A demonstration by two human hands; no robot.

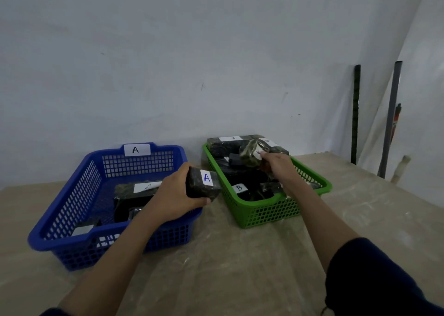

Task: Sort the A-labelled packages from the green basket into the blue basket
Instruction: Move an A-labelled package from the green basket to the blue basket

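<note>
Dark sleeve (374, 282) at 5 o'clock, cut off by the frame edge; forearm runs up to the right hand (278, 165), above the green basket (264, 211) at 1 o'clock. Its fingers curl round a dark wrapped package (249, 156); the white label on it is partly covered, letter unreadable. Left hand (179, 193) at 11 o'clock grips an A-labelled package (204, 183), held over the right rim of the blue basket (72, 241), between the two baskets.

Surface: tabletop (240, 267) under a wrinkled, pale translucent sheet. Blue basket at 10 o'clock, a white "A" tag (137, 149) on its far wall; inside, a dark package with a blurred label (147, 186), and more at the near end, seen only through the mesh. Green basket holds several dark packages; one label reads "B" (239, 187), the others are turned away or too small.

Room: plain pale wall (192, 63), scuffed. At 2 o'clock two poles (355, 113) lean in the corner; a reddish object beside them is indistinct.
</note>
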